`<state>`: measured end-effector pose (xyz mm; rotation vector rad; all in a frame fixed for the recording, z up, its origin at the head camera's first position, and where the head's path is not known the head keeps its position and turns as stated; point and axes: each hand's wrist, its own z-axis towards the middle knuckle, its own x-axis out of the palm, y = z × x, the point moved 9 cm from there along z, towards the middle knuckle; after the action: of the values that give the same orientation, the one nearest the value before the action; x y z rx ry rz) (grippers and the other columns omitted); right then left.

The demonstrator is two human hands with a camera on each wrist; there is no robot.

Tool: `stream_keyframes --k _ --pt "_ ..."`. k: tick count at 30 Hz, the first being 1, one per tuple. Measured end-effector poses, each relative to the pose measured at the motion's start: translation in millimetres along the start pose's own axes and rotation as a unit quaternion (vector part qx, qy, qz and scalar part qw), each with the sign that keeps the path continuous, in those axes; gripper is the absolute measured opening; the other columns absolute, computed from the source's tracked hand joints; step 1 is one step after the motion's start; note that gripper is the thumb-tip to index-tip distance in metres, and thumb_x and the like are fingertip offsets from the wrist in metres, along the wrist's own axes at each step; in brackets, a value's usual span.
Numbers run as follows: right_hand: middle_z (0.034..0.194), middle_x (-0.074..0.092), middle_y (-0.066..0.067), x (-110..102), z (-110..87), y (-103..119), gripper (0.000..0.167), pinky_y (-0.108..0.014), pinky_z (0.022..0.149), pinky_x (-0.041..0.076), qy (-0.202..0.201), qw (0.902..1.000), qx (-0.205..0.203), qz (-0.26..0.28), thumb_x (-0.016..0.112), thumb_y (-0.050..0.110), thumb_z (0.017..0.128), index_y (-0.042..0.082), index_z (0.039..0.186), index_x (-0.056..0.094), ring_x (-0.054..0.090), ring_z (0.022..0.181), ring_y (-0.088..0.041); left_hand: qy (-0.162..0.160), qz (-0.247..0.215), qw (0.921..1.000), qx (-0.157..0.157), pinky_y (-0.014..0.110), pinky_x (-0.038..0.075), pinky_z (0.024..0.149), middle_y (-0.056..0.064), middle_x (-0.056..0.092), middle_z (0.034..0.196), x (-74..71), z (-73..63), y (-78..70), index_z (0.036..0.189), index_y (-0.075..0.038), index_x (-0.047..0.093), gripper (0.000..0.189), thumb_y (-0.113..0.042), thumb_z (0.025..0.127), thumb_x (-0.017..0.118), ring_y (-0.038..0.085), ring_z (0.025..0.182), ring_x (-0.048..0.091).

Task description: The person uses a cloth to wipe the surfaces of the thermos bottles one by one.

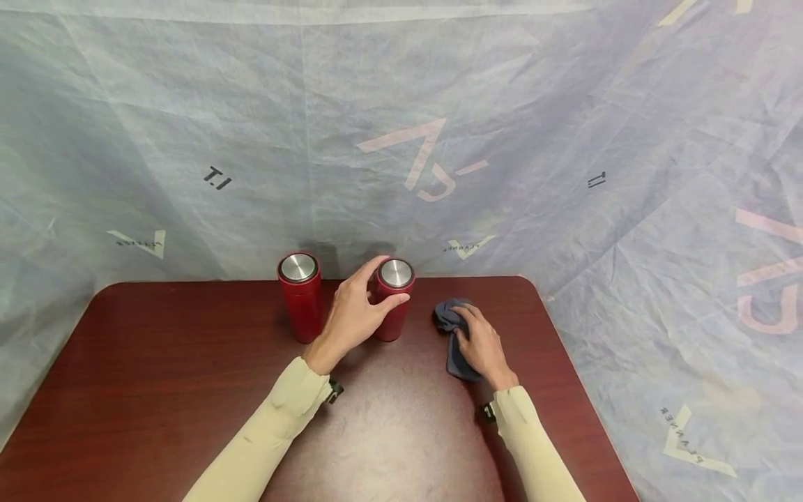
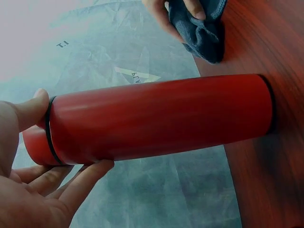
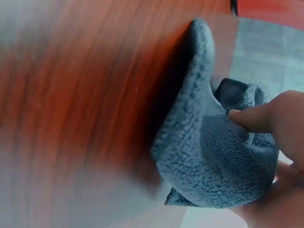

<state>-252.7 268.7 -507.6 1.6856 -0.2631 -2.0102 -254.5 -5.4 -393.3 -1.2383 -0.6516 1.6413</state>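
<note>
Near the back edge of the table, a red thermos flask with a silver lid top stands upright. My left hand grips it around the upper part, thumb on one side and fingers on the other, as the left wrist view also shows. To the right, my right hand holds a crumpled dark grey-blue cloth. In the right wrist view the thumb presses into the folds of the fuzzy cloth. A second red thermos flask stands to the left of the left hand, apart from it.
The dark red-brown wooden table has rounded back corners. Pale grey sheeting with printed letters hangs behind it, and more sheeting runs along the right side. Both flasks stand near the back sheeting.
</note>
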Motion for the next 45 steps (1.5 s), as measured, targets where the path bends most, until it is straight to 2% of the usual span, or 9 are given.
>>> stream_keyframes --k 6,11,18,24,30,34,38,45 --pt "0.160 0.050 -0.018 -11 -9.4 12 0.049 -0.055 0.085 0.057 -0.010 0.9988 0.008 0.048 0.070 0.007 0.104 0.011 0.151 0.061 0.064 0.129 -0.041 0.000 -0.038 0.9993 0.003 0.048 0.062 0.095 0.005 0.069 0.139 -3.5 -4.3 3.4 0.152 -0.020 0.060 0.075 -0.034 0.086 0.093 0.025 0.119 0.068" --pt "0.160 0.052 -0.012 -26 -11.5 30 0.050 -0.055 0.092 0.057 -0.033 0.9955 0.003 0.089 0.072 0.006 0.102 0.015 0.150 0.062 0.062 0.134 -0.037 -0.016 -0.055 0.9983 0.006 0.047 0.062 0.095 0.004 0.072 0.134 -10.3 -8.4 5.0 0.150 -0.021 0.062 0.073 -0.032 0.085 0.094 0.022 0.122 0.068" --pt "0.156 0.056 -0.010 -54 -7.7 59 0.049 -0.054 0.104 0.055 -0.085 0.9834 -0.017 0.160 0.074 0.003 0.100 0.016 0.146 0.066 0.062 0.136 -0.034 -0.034 -0.078 0.9963 0.013 0.045 0.063 0.093 0.005 0.074 0.130 -15.5 -11.2 2.9 0.149 -0.020 0.062 0.072 -0.030 0.085 0.095 0.021 0.120 0.070" --pt "0.155 0.058 -0.005 -76 -5.6 85 0.049 -0.053 0.106 0.053 -0.115 0.9765 -0.031 0.179 0.075 0.006 0.099 0.023 0.145 0.068 0.060 0.139 -0.028 -0.040 -0.094 0.9948 0.007 0.047 0.063 0.092 0.005 0.074 0.130 -16.4 -16.1 2.9 0.149 -0.018 0.062 0.074 -0.026 0.084 0.096 0.023 0.121 0.071" --pt "0.153 0.060 0.000 -92 -5.0 113 0.049 -0.051 0.107 0.053 -0.133 0.9686 -0.057 0.203 0.075 0.007 0.099 0.025 0.144 0.069 0.058 0.140 -0.024 -0.032 -0.108 0.9937 0.001 0.046 0.063 0.093 0.006 0.074 0.132 -13.2 -20.8 3.5 0.151 -0.017 0.061 0.075 -0.027 0.085 0.095 0.024 0.121 0.071" --pt "0.151 0.061 0.000 -96 -3.6 133 0.050 -0.047 0.109 0.052 -0.147 0.9630 -0.087 0.209 0.077 0.007 0.097 0.026 0.143 0.070 0.058 0.140 -0.022 -0.033 -0.123 0.9919 0.001 0.046 0.063 0.093 0.006 0.074 0.132 -13.3 -22.4 3.8 0.151 -0.019 0.061 0.074 -0.027 0.085 0.095 0.024 0.120 0.072" --pt "0.150 0.061 0.000 -91 -2.2 150 0.049 -0.043 0.106 0.054 -0.147 0.9590 -0.120 0.210 0.078 0.009 0.098 0.025 0.143 0.070 0.057 0.139 -0.022 -0.038 -0.131 0.9907 0.009 0.047 0.063 0.091 0.007 0.073 0.134 -14.3 -24.0 2.4 0.151 -0.019 0.061 0.074 -0.026 0.086 0.094 0.027 0.120 0.073" --pt "0.148 0.058 -0.002 -82 -2.7 158 0.047 -0.039 0.099 0.057 -0.149 0.9567 -0.138 0.209 0.076 0.009 0.097 0.025 0.142 0.072 0.059 0.134 -0.022 -0.040 -0.127 0.9910 0.011 0.044 0.063 0.091 0.008 0.073 0.133 -14.2 -26.3 2.5 0.150 -0.014 0.061 0.073 -0.023 0.086 0.094 0.028 0.120 0.074"
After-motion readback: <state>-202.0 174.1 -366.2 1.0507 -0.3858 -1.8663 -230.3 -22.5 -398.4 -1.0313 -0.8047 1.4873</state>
